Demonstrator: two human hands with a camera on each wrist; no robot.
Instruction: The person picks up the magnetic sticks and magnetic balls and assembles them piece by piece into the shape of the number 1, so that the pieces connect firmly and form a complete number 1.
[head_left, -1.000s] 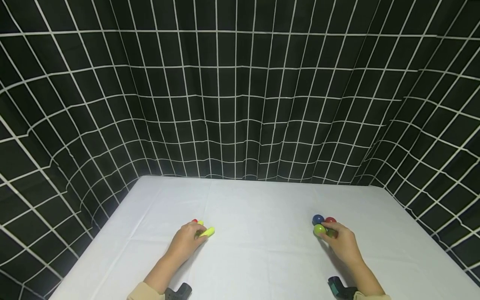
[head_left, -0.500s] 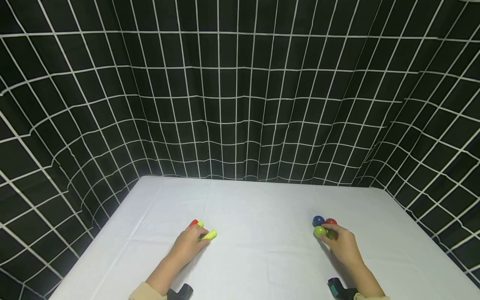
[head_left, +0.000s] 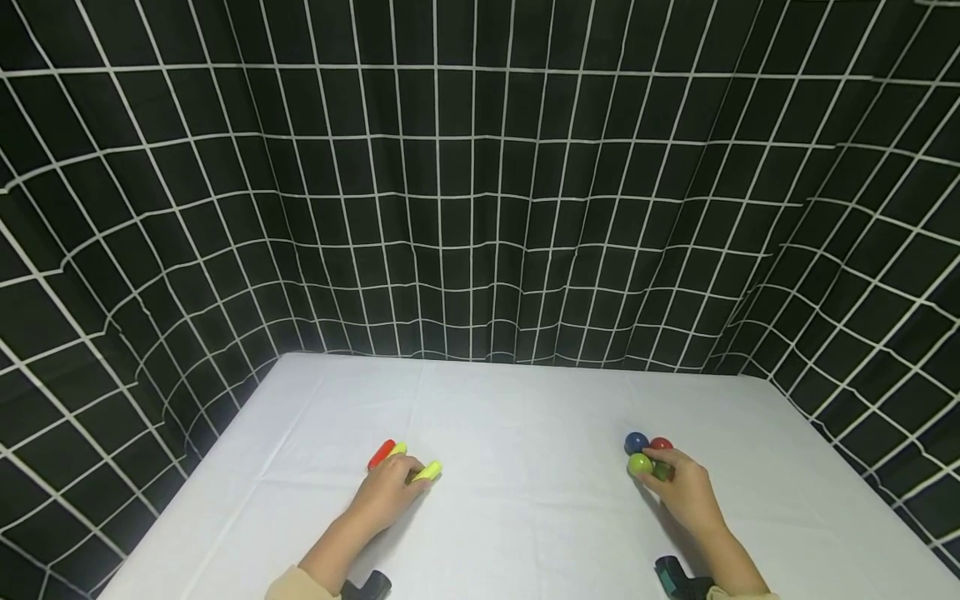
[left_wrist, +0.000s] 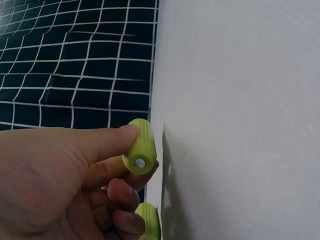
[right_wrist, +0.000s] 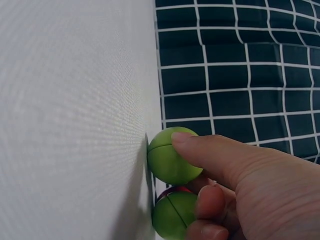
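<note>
In the head view my left hand (head_left: 386, 492) pinches a short yellow-green ribbed cylinder (head_left: 428, 471) between thumb and fingers. Its round end with a pale dot faces the left wrist camera, where the cylinder (left_wrist: 140, 150) appears close up. Just behind that hand lie a red cylinder (head_left: 381, 454) and a second yellow-green one (head_left: 398, 449), partly covered by the fingers. On the right, my right hand (head_left: 687, 492) holds a green ball (head_left: 639, 463) by thumb and fingertips. Next to it sit a blue ball (head_left: 636, 442), a red ball (head_left: 661, 443) and another green ball (right_wrist: 175, 216), half hidden by the fingers.
A white cloth (head_left: 517, 517) covers the table. Dark curtains with a white grid (head_left: 487, 208) surround it at the back and both sides. Dark camera mounts sit at the left wrist (head_left: 367, 587) and right wrist (head_left: 675, 577).
My left hand has slid slightly right with its cylinder, away from the others, so more of the red cylinder shows. The right hand and the balls have hardly moved.
</note>
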